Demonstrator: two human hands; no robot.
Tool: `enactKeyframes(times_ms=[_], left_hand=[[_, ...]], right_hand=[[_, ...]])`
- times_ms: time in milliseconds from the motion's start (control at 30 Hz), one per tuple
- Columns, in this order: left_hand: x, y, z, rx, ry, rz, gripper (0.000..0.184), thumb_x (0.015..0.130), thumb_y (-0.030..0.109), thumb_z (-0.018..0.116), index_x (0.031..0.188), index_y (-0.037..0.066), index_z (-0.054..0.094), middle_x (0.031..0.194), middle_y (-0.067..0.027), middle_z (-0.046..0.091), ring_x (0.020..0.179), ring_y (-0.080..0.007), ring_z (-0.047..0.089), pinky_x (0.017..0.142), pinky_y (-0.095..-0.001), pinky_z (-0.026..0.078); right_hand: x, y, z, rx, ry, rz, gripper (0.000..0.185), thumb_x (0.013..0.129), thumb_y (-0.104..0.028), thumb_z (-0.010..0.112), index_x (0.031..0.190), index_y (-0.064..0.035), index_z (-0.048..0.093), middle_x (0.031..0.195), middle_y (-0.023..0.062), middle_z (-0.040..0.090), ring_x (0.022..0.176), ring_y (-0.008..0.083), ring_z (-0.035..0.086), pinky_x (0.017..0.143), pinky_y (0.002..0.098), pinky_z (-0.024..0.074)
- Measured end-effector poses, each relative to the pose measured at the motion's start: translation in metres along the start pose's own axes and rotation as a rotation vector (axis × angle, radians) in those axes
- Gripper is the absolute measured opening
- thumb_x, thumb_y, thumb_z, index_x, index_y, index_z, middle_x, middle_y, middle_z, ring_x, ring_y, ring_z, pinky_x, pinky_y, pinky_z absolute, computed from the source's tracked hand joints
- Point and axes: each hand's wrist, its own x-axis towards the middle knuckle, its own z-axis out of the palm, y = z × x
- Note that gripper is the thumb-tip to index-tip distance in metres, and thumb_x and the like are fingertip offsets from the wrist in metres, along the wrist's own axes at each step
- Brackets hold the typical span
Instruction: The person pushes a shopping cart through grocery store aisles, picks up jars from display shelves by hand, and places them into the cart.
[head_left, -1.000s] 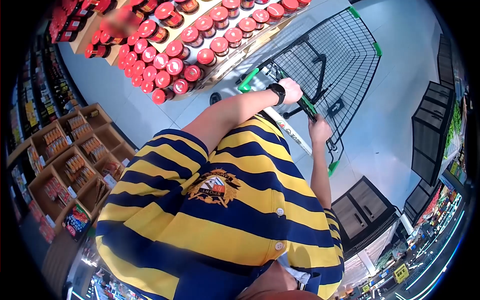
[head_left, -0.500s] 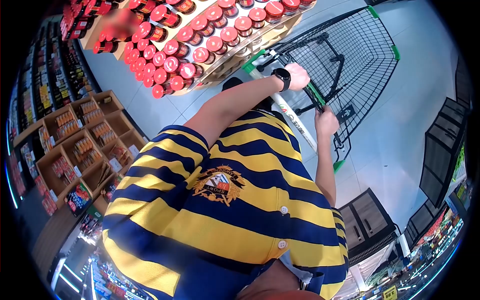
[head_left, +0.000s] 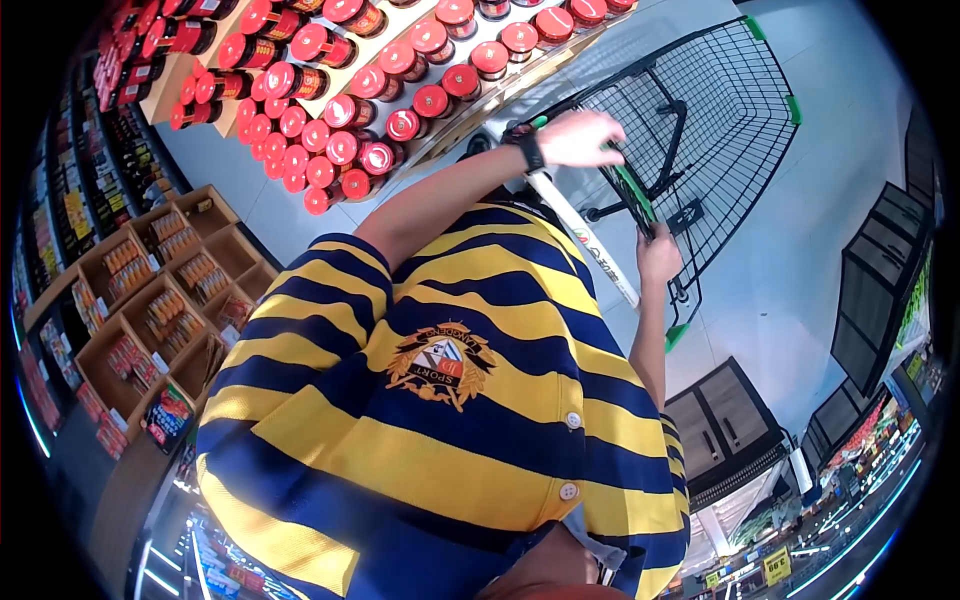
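A shopping cart (head_left: 720, 150) of black wire with green corners stands ahead of me, its white push bar (head_left: 585, 235) nearest my body. My left hand (head_left: 580, 138), with a black watch on the wrist, is raised over the left part of the cart's rear edge. Its fingers look stretched out and partly blurred, with nothing visible in them. My right hand (head_left: 660, 258) is closed around the lower right end of a green-and-black strip (head_left: 630, 192) at the back of the basket. Its fingertips are partly hidden.
Red-lidded jars (head_left: 430, 100) stand in rows on a tiered display close at my left. Wooden bins (head_left: 150, 310) with packaged goods are farther left. Dark cabinets (head_left: 725, 425) stand at the lower right. Pale tiled floor (head_left: 770, 260) surrounds the cart.
My left hand has come off the cart's rear edge, moving slightly left and up, and its fingers have opened. My right hand keeps its hold, shifted slightly down. The jar display appears a little closer.
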Motion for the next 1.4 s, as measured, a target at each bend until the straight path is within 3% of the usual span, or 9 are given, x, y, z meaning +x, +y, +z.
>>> enactKeyframes(times_ms=[33,133,300,600,700,867,967,1200,1400], left_hand=[[-0.009,-0.016,-0.011,-0.034,0.148,-0.024,0.040,0.078,0.035,0.070,0.102,0.004,0.066,0.095,-0.0155,0.066,0.088,-0.0316,0.065,0.079,-0.0396,0.052],[-0.032,-0.065,-0.051,0.182,0.481,-0.160,0.038,0.077,0.035,0.071,0.096,0.002,0.064,0.089,-0.0149,0.065,0.085,-0.0310,0.064,0.076,-0.0405,0.052],[-0.045,-0.145,-0.075,0.650,0.429,-0.421,0.052,0.071,0.038,0.076,0.104,0.004,0.055,0.100,-0.0186,0.059,0.091,-0.0358,0.061,0.075,-0.0452,0.051],[-0.035,-0.183,-0.076,0.455,0.171,-0.583,0.065,0.072,0.040,0.077,0.114,0.002,0.045,0.110,-0.0215,0.059,0.101,-0.0367,0.061,0.082,-0.0453,0.052],[-0.029,-0.174,-0.075,0.410,0.149,-0.675,0.063,0.071,0.035,0.078,0.116,0.003,0.047,0.117,-0.0188,0.055,0.110,-0.0329,0.056,0.090,-0.0440,0.048],[-0.030,-0.183,-0.074,0.388,0.154,-0.621,0.060,0.070,0.033,0.076,0.113,0.004,0.047,0.116,-0.0197,0.056,0.105,-0.0336,0.058,0.086,-0.0443,0.050],[-0.031,-0.195,-0.068,0.416,0.221,-0.550,0.058,0.069,0.032,0.078,0.111,0.006,0.048,0.112,-0.0176,0.057,0.102,-0.0337,0.059,0.082,-0.0441,0.051],[-0.031,-0.202,-0.065,0.406,0.277,-0.484,0.057,0.067,0.030,0.079,0.110,0.005,0.050,0.106,-0.0155,0.059,0.098,-0.0337,0.060,0.081,-0.0421,0.050],[-0.035,-0.193,-0.076,0.391,0.327,-0.373,0.051,0.066,0.029,0.074,0.106,0.007,0.052,0.101,-0.0144,0.062,0.094,-0.0338,0.062,0.075,-0.0438,0.052]], right_hand=[[0.000,-0.006,-0.006,-0.001,-0.023,0.014,0.024,0.071,-0.023,0.071,0.094,-0.0163,0.069,0.083,0.0101,0.070,0.073,0.0319,0.067,0.065,0.0433,0.0526],[0.000,-0.004,-0.005,0.008,-0.001,-0.003,0.025,0.071,-0.022,0.071,0.095,-0.0166,0.069,0.083,0.0099,0.070,0.073,0.0319,0.067,0.065,0.0429,0.0525],[-0.001,-0.008,-0.004,-0.014,-0.009,0.033,0.023,0.072,-0.025,0.072,0.094,-0.0169,0.069,0.080,0.0089,0.070,0.072,0.0313,0.067,0.064,0.0424,0.0524],[0.002,-0.011,-0.003,-0.045,-0.026,0.052,0.022,0.075,-0.030,0.072,0.093,-0.0177,0.069,0.077,0.0083,0.069,0.071,0.0309,0.067,0.063,0.0420,0.0523],[0.007,0.004,-0.009,0.036,-0.178,-0.008,0.036,0.073,-0.028,0.074,0.105,-0.0128,0.066,0.094,0.0137,0.068,0.085,0.0329,0.066,0.074,0.0417,0.0521],[0.022,-0.046,-0.105,-0.080,-0.478,-0.060,0.043,0.075,-0.015,0.072,0.114,-0.0043,0.061,0.108,0.0170,0.065,0.100,0.0347,0.062,0.088,0.0416,0.0490],[0.050,-0.116,-0.143,0.393,-0.130,-0.178,0.039,0.077,-0.014,0.071,0.114,-0.0031,0.062,0.107,0.0171,0.067,0.102,0.0291,0.064,0.090,0.0366,0.0491],[0.144,-0.252,-0.051,0.348,-0.214,-0.605,0.042,0.078,-0.017,0.069,0.117,-0.0066,0.058,0.113,0.0171,0.062,0.106,0.0340,0.060,0.089,0.0427,0.0487],[0.166,-0.291,-0.022,0.297,-0.371,-0.597,0.063,0.073,-0.015,0.075,0.129,-0.0054,0.048,0.125,0.0185,0.056,0.114,0.0355,0.054,0.095,0.0418,0.0455]])
